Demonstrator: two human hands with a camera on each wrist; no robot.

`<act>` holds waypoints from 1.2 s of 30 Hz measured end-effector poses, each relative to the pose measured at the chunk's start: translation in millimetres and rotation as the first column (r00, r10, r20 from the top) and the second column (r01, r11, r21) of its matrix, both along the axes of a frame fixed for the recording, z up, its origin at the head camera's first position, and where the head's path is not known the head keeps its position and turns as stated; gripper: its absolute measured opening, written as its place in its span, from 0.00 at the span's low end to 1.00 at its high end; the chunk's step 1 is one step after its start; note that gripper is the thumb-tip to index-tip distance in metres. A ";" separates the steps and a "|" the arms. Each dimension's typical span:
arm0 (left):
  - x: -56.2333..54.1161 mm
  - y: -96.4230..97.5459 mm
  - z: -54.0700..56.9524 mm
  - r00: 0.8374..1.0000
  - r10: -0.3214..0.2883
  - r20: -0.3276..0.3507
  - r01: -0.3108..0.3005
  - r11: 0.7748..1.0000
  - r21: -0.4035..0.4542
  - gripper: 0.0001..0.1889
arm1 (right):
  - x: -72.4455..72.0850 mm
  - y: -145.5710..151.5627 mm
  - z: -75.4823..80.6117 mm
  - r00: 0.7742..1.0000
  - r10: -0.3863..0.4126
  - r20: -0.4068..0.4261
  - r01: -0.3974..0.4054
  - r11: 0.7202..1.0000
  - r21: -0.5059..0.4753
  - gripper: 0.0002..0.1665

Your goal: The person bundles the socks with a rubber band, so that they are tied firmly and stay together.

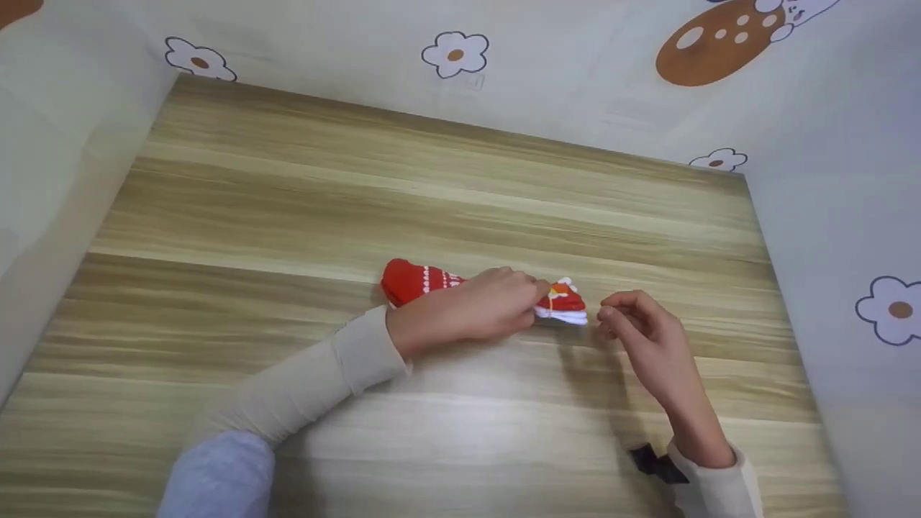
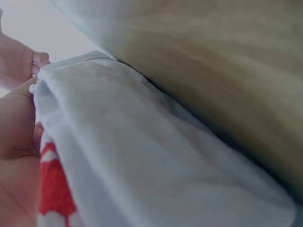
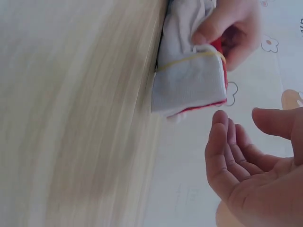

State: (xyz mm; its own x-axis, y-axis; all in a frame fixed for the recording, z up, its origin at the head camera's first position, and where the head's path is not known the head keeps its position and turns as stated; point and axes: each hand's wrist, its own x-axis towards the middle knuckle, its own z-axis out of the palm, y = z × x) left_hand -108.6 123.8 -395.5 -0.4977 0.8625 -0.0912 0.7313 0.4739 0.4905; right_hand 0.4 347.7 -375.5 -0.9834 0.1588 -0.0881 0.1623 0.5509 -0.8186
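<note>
A bundle of red and white socks (image 1: 406,282) lies on its side on the wooden surface, its white cuffs pointing right. A thin yellow rubber band (image 3: 189,60) circles the bundle near the cuff end. My left hand (image 1: 489,306) reaches across the socks and grips them just behind the band, thumb against the white side. Off the cuff end, my right hand (image 1: 651,345) hovers with loosely bent fingers, thumb and fingertips apart and nothing between them. In the left wrist view, the white side of the socks (image 2: 123,137) fills much of the picture.
The wood-grain tabletop (image 1: 324,194) spreads around the hands. Pale walls with printed flowers (image 1: 455,55) border it at the back and both sides. A dark strap piece (image 1: 658,464) hangs at the right sleeve.
</note>
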 end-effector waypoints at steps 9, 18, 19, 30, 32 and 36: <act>-7.1 -6.5 3.8 0.994 0.017 0.105 -0.022 0.998 0.052 0.22 | 5.8 -16.4 -10.1 0.970 0.244 -0.014 -0.237 0.952 0.195 0.11; -4.1 -7.3 5.7 0.995 0.015 0.099 -0.024 0.996 0.089 0.22 | -10.3 -40.9 -21.1 0.981 0.174 -0.088 -0.136 0.934 0.331 0.14; -3.6 -7.1 5.6 0.996 0.014 0.093 -0.023 0.995 0.096 0.21 | -12.0 -42.4 -21.0 0.981 0.160 -0.107 -0.115 0.933 0.342 0.13; -3.0 -5.6 5.6 0.997 0.046 0.068 -0.056 0.989 0.138 0.21 | -16.0 -39.4 -19.8 0.980 0.133 -0.147 -0.091 0.960 0.265 0.06; -4.2 -5.6 6.2 0.998 0.064 0.027 -0.067 0.983 0.171 0.18 | -14.4 -38.0 -19.8 0.972 0.165 -0.169 -0.126 0.967 0.221 0.07; -5.6 -6.6 6.9 0.993 0.112 -0.031 -0.102 0.967 0.232 0.10 | -9.7 -35.9 -17.1 0.959 0.215 -0.186 -0.200 0.975 0.096 0.08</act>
